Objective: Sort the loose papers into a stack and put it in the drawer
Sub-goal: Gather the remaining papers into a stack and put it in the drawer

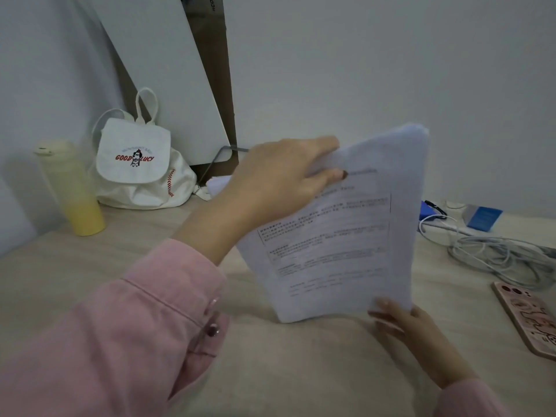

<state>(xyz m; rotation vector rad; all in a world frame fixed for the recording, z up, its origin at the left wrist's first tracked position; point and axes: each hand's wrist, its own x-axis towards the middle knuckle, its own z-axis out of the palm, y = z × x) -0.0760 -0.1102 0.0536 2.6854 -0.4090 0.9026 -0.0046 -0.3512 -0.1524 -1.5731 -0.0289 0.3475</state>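
Papers (337, 236) in both hands; bag (135, 164) reads "GOOD LUCY".

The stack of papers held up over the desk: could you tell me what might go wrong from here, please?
1. The papers are held only at a top corner by the left hand and a bottom corner by the right hand; sheets could slip and fan out.
2. More paper lies behind the left hand and may be missed.
3. The cables and phone sit close by and could snag a swinging stack.
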